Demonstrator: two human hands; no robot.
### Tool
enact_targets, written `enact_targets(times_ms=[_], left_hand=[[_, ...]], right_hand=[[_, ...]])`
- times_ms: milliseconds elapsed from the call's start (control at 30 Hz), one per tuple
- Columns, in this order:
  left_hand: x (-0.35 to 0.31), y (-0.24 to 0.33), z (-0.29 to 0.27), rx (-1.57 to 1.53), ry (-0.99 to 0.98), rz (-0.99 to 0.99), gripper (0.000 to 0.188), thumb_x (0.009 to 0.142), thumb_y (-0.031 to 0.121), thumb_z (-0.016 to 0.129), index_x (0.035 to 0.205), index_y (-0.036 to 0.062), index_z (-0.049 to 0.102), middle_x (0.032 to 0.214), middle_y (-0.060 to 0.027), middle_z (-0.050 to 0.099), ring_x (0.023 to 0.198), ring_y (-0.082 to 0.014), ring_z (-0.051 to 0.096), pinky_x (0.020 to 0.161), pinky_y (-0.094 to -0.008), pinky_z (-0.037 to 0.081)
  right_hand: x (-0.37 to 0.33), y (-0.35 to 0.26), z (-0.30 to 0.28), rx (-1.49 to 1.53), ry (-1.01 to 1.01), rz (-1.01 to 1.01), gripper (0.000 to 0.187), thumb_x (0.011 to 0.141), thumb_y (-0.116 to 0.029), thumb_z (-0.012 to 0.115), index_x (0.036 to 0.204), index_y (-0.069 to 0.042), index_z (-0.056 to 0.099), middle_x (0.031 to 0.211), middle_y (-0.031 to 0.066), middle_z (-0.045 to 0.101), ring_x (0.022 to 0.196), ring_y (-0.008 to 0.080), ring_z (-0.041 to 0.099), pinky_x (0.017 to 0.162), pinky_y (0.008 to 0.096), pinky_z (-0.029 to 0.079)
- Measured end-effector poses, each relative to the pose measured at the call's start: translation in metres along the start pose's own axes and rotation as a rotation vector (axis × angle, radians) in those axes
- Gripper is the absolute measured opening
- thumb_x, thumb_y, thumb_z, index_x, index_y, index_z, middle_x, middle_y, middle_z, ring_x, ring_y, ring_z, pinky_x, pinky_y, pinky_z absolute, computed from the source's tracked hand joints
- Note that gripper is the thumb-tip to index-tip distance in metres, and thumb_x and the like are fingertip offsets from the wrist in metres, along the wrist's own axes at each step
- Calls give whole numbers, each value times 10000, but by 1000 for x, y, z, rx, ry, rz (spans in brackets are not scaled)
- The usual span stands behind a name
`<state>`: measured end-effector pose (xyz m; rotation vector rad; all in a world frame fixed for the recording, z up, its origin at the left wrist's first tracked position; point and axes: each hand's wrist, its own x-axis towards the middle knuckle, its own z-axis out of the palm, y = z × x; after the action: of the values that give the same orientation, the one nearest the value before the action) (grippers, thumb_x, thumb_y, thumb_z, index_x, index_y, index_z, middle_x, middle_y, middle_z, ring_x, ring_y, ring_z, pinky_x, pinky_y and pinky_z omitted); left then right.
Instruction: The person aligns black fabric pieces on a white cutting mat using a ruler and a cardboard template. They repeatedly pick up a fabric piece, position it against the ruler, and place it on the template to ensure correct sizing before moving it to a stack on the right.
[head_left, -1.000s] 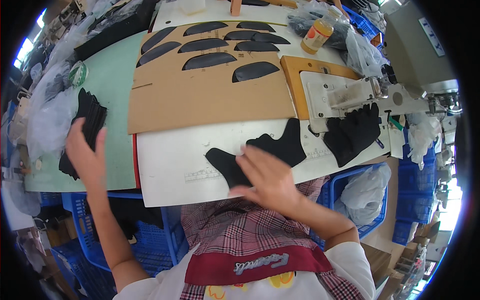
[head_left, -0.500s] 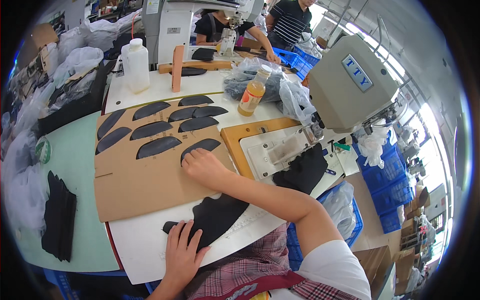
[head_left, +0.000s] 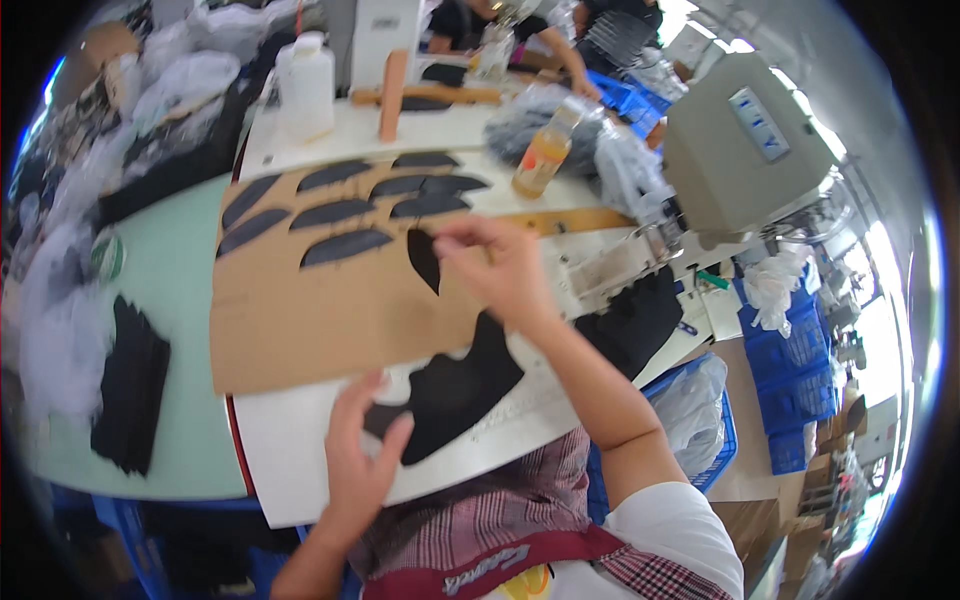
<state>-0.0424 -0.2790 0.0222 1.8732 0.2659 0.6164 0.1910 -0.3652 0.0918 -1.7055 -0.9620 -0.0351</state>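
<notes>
Lying near the front edge of the green table [head_left: 200, 415], a dark stack [head_left: 130, 390] of cut pieces has its edges roughly lined up, probably so that it takes little room and is within the left arm's reach. To its right, on the white bench [head_left: 285, 440] by the left front corner, the left hand [head_left: 357, 465] has thumb and fingers spread about the left end of a large black piece [head_left: 460, 390]; I cannot tell whether it presses down, though that position would suit steadying the cloth-like shape. The large black piece lies flat along the bench's front edge, close to the body. Behind it, a cardboard sheet [head_left: 290, 325] carries curved black patches [head_left: 345, 247] toward its back edge, most set apart and a couple overlapping, which likely lets them be picked up singly. Above the sheet's right edge, the right hand [head_left: 495, 270] pinches a small black piece [head_left: 424, 262] between thumb and fingertips by one side, leaving most of it free, perhaps to cover little of its surface. Beyond that hand, toward the bench's back edge, stands a bottle [head_left: 543, 160]. Farther right, below the sewing machine [head_left: 740, 160], a black pile [head_left: 635, 325] rests near the front edge, seemingly placed for easy reach.
</notes>
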Motion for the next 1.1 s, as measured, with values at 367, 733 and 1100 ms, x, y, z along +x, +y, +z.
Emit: enact_targets(times_ms=[367, 733, 1100], left_hand=[[13, 23, 29, -931, -250, -536, 424, 1051, 318, 402, 1257, -35, 515, 1194, -246, 626, 1029, -284, 664, 888, -375, 539], [-16, 14, 43, -512, 73, -360, 134, 928, 90, 664, 966, -32, 622, 857, -35, 618, 805, -98, 602, 764, -253, 535], [-3, -5, 25, -228, -98, -400, 105, 909, 93, 679, 914, -1, 633, 799, 4, 605, 700, -59, 555, 652, -212, 464]], right_hand=[[-90, -31, -55, 651, 77, 270, 171, 879, -26, 671, 1034, 43, 651, 916, 80, 677, 837, 161, 652, 826, 273, 498], [-123, -5, -58, 757, 4, 454, 246, 879, -118, 706, 1023, 66, 630, 881, 98, 664, 803, 176, 666, 780, 316, 538], [-160, 28, -46, 694, 78, 664, 235, 854, -80, 733, 1041, 24, 634, 845, 49, 655, 727, 120, 636, 717, 259, 529]])
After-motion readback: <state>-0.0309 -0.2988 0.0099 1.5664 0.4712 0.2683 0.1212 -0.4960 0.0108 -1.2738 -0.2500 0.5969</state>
